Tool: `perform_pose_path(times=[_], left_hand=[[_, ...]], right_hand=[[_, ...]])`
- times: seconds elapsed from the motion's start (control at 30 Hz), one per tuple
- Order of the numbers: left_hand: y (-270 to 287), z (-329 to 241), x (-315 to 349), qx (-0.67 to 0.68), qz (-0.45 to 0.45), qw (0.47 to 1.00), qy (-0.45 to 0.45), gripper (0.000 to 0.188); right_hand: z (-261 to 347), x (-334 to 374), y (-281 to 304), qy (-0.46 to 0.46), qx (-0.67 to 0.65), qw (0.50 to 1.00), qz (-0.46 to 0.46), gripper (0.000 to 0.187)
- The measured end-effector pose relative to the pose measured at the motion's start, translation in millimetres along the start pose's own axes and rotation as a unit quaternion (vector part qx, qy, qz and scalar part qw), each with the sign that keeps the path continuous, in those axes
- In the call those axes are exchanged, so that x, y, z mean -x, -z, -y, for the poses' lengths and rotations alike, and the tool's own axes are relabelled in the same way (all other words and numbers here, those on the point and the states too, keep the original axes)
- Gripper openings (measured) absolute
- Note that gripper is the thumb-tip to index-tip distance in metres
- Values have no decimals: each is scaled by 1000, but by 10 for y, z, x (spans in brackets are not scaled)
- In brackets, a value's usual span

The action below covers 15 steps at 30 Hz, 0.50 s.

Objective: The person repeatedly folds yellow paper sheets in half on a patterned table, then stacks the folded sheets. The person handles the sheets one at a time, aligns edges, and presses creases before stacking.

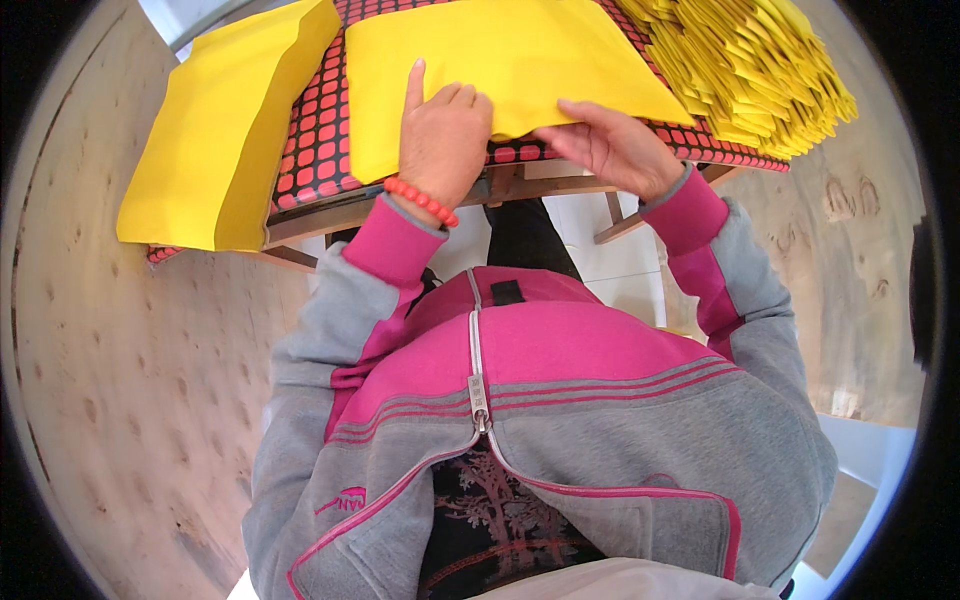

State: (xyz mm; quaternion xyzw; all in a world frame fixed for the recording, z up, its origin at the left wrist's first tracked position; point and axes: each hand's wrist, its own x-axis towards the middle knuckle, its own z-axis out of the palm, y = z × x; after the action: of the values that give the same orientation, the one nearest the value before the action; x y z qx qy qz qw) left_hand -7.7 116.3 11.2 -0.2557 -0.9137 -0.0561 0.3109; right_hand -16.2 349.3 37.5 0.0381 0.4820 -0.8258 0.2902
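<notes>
A wide yellow sheet (pixel 500 55), paper or thin cloth, lies across the table in front of me. My left hand (pixel 445 135) rests on its left part, index finger stretched away from me and the other fingers bent; the thumb is hidden. At the sheet's near edge is my right hand (pixel 615 145), with the thumb above and the fingers below, holding that edge between them. The near edge bulges slightly between my two hands.
A thick block of yellow sheets (pixel 215 120) lies at the left, overhanging the table's near edge. On the right is a high pile of folded yellow pieces (pixel 750 70). A red-and-black patterned cover (pixel 318 125) lies over the wooden-framed table. Wooden boards (pixel 110 350) flank me.
</notes>
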Motion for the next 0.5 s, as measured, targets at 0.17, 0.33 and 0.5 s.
perform_pose_path(times=[0.17,0.33,0.5], left_hand=[[186,66,76,-9,32,999,-40,11],[326,106,1,-39,141,988,-47,21],[459,357,90,5,187,982,-21,32]], right_hand=[[-370,577,-350,122,359,916,130,25],[-273,325,-262,518,666,537,-18,41],[-39,250,210,423,731,535,-28,38]])
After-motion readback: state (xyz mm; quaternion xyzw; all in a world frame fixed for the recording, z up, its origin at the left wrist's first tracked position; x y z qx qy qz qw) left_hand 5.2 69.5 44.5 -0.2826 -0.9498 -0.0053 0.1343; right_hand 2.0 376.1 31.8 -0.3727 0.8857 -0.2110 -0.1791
